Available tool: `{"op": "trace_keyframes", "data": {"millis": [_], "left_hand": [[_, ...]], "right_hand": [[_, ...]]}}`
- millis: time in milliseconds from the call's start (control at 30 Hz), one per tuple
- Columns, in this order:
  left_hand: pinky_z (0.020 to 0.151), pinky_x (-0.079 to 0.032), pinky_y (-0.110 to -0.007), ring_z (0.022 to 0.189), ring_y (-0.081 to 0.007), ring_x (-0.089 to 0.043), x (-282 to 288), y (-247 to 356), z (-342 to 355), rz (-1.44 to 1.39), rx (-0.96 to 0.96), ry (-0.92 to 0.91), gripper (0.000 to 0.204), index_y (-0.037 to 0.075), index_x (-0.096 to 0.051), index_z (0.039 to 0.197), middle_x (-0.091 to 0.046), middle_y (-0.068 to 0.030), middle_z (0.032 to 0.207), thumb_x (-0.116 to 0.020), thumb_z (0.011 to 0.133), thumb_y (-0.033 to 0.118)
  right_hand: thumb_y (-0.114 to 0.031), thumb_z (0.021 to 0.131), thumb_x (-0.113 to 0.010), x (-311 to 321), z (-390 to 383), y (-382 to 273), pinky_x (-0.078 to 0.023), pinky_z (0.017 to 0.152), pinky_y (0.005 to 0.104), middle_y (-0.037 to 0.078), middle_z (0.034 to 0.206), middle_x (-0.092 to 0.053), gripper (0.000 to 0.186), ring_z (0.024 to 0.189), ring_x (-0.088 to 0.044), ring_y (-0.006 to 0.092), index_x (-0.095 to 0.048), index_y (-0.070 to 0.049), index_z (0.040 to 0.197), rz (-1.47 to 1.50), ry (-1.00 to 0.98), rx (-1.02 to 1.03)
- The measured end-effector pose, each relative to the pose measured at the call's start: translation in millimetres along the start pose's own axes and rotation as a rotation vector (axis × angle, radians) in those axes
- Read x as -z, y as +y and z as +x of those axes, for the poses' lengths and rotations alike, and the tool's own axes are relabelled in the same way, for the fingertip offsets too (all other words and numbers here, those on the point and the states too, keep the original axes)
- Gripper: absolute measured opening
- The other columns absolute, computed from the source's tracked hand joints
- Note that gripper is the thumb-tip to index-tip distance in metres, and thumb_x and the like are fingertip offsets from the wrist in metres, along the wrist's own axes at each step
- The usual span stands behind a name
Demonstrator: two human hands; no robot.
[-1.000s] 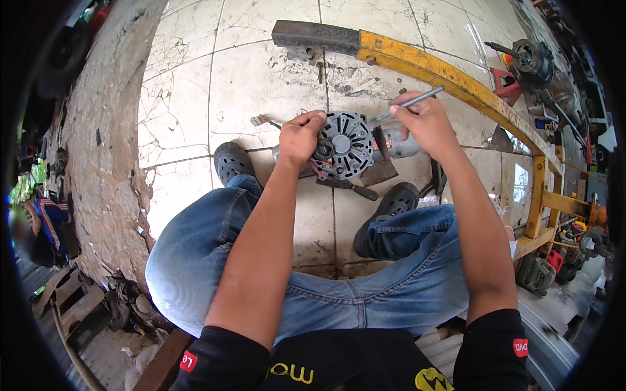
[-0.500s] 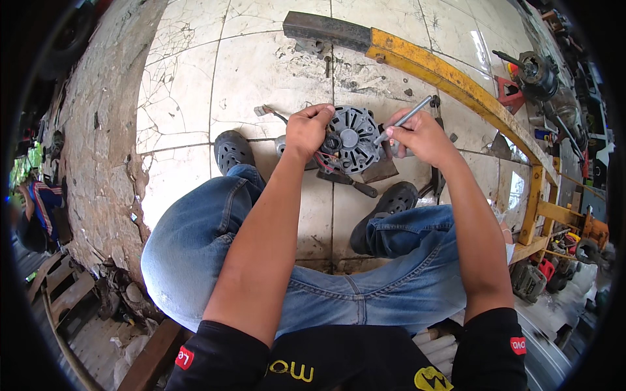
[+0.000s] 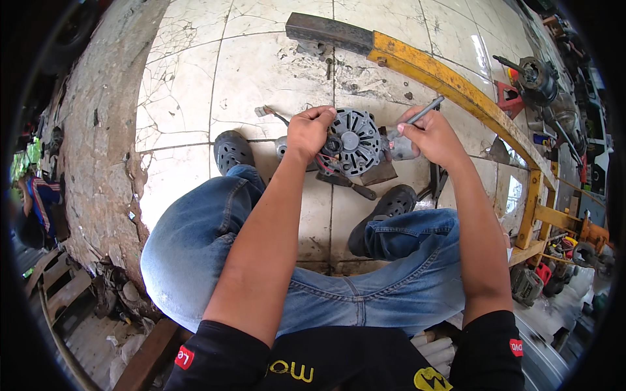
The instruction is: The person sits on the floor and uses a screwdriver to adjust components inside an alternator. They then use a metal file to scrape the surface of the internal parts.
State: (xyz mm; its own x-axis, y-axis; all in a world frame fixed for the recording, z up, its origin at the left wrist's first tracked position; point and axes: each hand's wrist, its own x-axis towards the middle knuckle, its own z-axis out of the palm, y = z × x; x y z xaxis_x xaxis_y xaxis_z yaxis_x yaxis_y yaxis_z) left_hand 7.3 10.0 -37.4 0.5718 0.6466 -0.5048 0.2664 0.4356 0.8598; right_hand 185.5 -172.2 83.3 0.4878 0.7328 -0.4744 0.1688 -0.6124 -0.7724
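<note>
Left hand [image 3: 308,133]: thumb and fingers pinch the upper-left rim of the alternator [image 3: 352,141]; a slackened hold could let it rock, I reckon.
Right hand [image 3: 428,135]: pinches a grey metal rod [image 3: 426,109]; a slip might scrape the casing.
Alternator: between both hands, slotted face up.
Yellow steel beam [image 3: 450,79]: arches beyond, over cracked floor tiles [image 3: 274,72].

Lies open from above onto the slotted alternator [image 3: 351,140], between left hand [image 3: 309,133] at one edge and right hand [image 3: 428,134] with metal rod [image 3: 427,109] opposite. Passes too over floor tiles [image 3: 375,96] beyond, up to the arching yellow beam [image 3: 450,77]. Narrows nearer in, at dark-handled tool [image 3: 362,191] and clogs [image 3: 233,151].
</note>
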Motion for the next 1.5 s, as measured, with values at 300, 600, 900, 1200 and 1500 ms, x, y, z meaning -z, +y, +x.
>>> {"op": "trace_keyframes", "data": {"millis": [300, 600, 900, 1200, 1500], "left_hand": [[0.078, -0.052, -0.026, 0.083, -0.0103, -0.063, -1, 4, -1, 0.015, 0.016, -0.034, 0.032, -0.001, -0.077, 0.112, -0.075, -0.0045, 0.095, -0.073, 0.094, 0.026], [0.078, -0.053, -0.026, 0.083, -0.0100, -0.063, 1, 0, -4, 0.028, -0.009, -0.020, 0.034, -0.002, -0.075, 0.116, -0.074, -0.0050, 0.097, -0.070, 0.097, 0.025], [0.077, -0.053, -0.026, 0.082, -0.0096, -0.063, 2, -3, -1, 0.021, 0.042, -0.028, 0.034, -0.002, -0.075, 0.116, -0.074, -0.0045, 0.096, -0.071, 0.097, 0.026], [0.079, -0.053, -0.026, 0.084, -0.0103, -0.064, 2, 1, 0, 0.079, -0.020, -0.027, 0.033, -0.003, -0.076, 0.115, -0.075, -0.0052, 0.097, -0.070, 0.097, 0.025], [0.082, -0.052, -0.027, 0.085, -0.0114, -0.064, 1, -6, 5, 0.016, -0.010, -0.047, 0.037, -0.001, -0.076, 0.114, -0.076, -0.0061, 0.096, -0.071, 0.095, 0.029]], "right_hand": [[-0.014, 0.097, -0.066, 1, 20, -4, -0.048, 0.051, 0.0285, 0.005, 0.078, -0.068, 0.014, 0.055, -0.061, 0.0112, -0.066, -0.002, 0.104, 0.113, 0.257, 0.114], [-0.014, 0.097, -0.066, 2, 48, -8, -0.046, 0.051, 0.0288, 0.004, 0.075, -0.066, 0.014, 0.053, -0.057, 0.0121, -0.067, -0.003, 0.106, -0.116, 0.329, 0.095], [-0.012, 0.097, -0.066, -4, 44, -13, -0.045, 0.052, 0.0279, 0.007, 0.085, -0.068, 0.015, 0.055, -0.057, 0.0116, -0.063, 0.000, 0.106, 0.061, 0.268, 0.062], [-0.014, 0.097, -0.067, -1, 47, -1, -0.046, 0.053, 0.0268, 0.006, 0.085, -0.069, 0.016, 0.055, -0.057, 0.0111, -0.066, 0.000, 0.103, 0.079, 0.294, 0.034], [-0.015, 0.096, -0.069, 13, 49, 20, -0.046, 0.053, 0.0267, 0.004, 0.084, -0.069, 0.017, 0.056, -0.056, 0.0107, -0.066, -0.001, 0.105, 0.061, 0.392, 0.022]]}}
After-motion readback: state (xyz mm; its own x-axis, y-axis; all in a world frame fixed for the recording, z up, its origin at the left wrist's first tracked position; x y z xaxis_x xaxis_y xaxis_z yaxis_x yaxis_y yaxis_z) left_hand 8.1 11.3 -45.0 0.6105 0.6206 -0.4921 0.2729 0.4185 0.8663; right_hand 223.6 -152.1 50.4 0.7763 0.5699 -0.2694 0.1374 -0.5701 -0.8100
